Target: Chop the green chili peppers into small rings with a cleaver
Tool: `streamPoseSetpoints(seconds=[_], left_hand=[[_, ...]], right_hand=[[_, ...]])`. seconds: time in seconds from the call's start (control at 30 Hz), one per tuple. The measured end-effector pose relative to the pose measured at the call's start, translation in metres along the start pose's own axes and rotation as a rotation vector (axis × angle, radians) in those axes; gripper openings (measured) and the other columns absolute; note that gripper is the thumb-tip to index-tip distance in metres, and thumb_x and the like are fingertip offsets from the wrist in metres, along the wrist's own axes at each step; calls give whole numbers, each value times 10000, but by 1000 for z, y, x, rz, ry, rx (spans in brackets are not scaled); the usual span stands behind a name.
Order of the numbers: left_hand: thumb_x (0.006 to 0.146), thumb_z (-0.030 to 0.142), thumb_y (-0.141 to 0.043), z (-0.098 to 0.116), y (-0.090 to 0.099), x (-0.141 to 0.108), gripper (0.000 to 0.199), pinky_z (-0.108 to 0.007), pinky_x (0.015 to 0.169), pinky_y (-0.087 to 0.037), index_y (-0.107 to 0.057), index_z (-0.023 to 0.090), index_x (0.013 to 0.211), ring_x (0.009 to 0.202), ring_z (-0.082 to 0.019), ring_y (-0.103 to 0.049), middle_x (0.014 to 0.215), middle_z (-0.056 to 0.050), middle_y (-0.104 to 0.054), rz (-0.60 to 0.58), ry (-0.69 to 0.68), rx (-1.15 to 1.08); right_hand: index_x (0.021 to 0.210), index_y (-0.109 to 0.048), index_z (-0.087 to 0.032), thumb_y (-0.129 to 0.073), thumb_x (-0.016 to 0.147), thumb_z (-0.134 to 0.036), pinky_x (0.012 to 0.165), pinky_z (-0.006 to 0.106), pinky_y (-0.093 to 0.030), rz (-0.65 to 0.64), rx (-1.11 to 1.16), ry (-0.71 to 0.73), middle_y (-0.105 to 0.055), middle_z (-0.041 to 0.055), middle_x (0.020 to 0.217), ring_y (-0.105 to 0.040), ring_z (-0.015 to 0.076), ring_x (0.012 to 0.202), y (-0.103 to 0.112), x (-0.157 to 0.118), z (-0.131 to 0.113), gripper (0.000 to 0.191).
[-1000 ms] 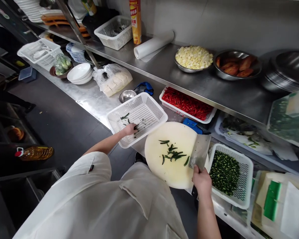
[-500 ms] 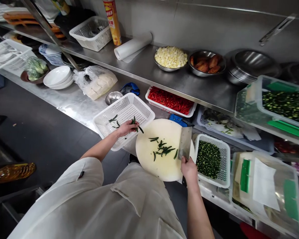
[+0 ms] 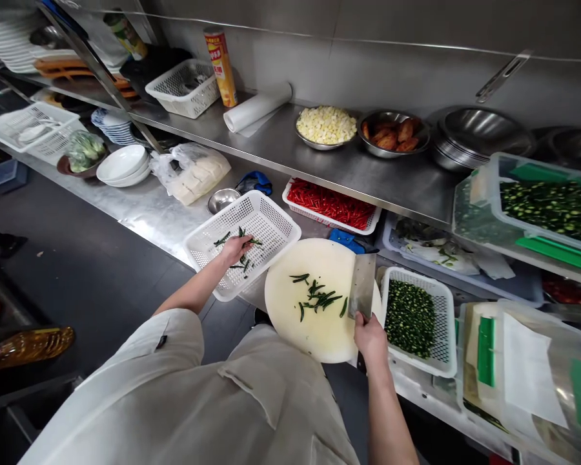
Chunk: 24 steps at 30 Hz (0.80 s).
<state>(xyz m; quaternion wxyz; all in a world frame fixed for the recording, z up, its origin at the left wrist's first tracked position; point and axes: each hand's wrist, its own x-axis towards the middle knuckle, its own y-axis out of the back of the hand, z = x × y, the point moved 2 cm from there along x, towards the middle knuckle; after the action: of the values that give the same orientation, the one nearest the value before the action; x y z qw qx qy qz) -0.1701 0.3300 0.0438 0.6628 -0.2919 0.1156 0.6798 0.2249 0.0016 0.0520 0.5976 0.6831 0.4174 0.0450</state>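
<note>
My left hand [image 3: 236, 249] is over the white perforated basket [image 3: 275, 223], its fingers closed around some green chili pieces. More green pieces lie in the basket under and beside it. My right hand [image 3: 370, 337] grips the handle of a cleaver [image 3: 362, 284], whose blade rests on the right side of a round cutting board [image 3: 290, 329]. Several green chili pieces [image 3: 323, 299] are scattered on the middle of the board, left of the blade.
Right of the board stands a basket of chopped greens [image 3: 409, 316]. Behind are a tray of red chilies [image 3: 329, 203], a blue cloth [image 3: 346, 241] and a small metal bowl [image 3: 223, 200]. A steel shelf [image 3: 271, 145] with bowls overhangs the counter's back.
My left hand has moved left and inward from the basket's right edge, over its middle. The view has tilted slightly up. My right hand and the cleaver stay on the board.
</note>
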Motion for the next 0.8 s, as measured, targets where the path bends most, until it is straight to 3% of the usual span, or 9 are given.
streamPoseSetpoints(seconds=[0.2, 0.27, 0.37, 0.47, 0.6, 0.7, 0.8], left_hand=[[911, 248, -773, 6, -6, 0, 145, -338, 905, -630, -677, 139, 901, 864, -185, -729, 899, -80, -730, 95, -228, 222], [936, 258, -721, 16, -2, -2, 110, -375, 966, -604, -678, 157, 947, 964, -232, -733, 959, -93, -731, 127, -384, 470], [920, 190, -660, 34, 5, -8, 144, -421, 1061, -551, -682, 174, 1062, 1122, -292, -697, 1133, -142, -715, 124, -698, 1018], [905, 138, -605, 48, 10, -11, 202, -432, 1066, -541, -673, 165, 1093, 1131, -306, -684, 1192, -175, -693, 130, -814, 1241], [959, 282, -638, 51, 11, -13, 124, -386, 942, -577, -673, 175, 1013, 970, -272, -729, 971, -109, -735, 152, -711, 1053], [948, 483, -713, 27, -5, -21, 306, -336, 813, -601, -669, 181, 974, 805, -219, -742, 845, -47, -718, -52, -491, 754], [867, 563, -814, -16, -34, -38, 432, -329, 795, -627, -673, 166, 962, 784, -191, -740, 873, -53, -712, -312, -293, 545]], right_hand=[[1324, -695, -120, -455, 1086, -423, 846, 334, -503, 2, -11, -2, -793, 198, 1093, -746, 317, 1048, 3, -2, -2, 454], [1315, -698, -120, -452, 1087, -429, 842, 335, -503, 11, -9, 4, -793, 197, 1084, -746, 319, 1045, 3, -2, -2, 456], [1316, -698, -121, -444, 1087, -427, 840, 336, -503, 17, -8, 9, -794, 197, 1078, -745, 321, 1045, 2, -2, 0, 459], [1329, -693, -114, -448, 1084, -432, 845, 340, -506, 9, -11, 13, -793, 203, 1093, -745, 326, 1052, 0, 1, 1, 471], [1329, -695, -101, -465, 1077, -438, 846, 341, -511, 14, -15, 11, -791, 215, 1095, -747, 327, 1041, 0, 2, 2, 479], [1307, -703, -102, -461, 1079, -437, 844, 339, -510, 25, -4, 13, -793, 215, 1081, -746, 328, 1046, 1, 0, 1, 472], [1300, -706, -112, -456, 1081, -431, 840, 336, -508, 26, 8, 18, -796, 204, 1065, -746, 324, 1045, 2, -3, -1, 461]])
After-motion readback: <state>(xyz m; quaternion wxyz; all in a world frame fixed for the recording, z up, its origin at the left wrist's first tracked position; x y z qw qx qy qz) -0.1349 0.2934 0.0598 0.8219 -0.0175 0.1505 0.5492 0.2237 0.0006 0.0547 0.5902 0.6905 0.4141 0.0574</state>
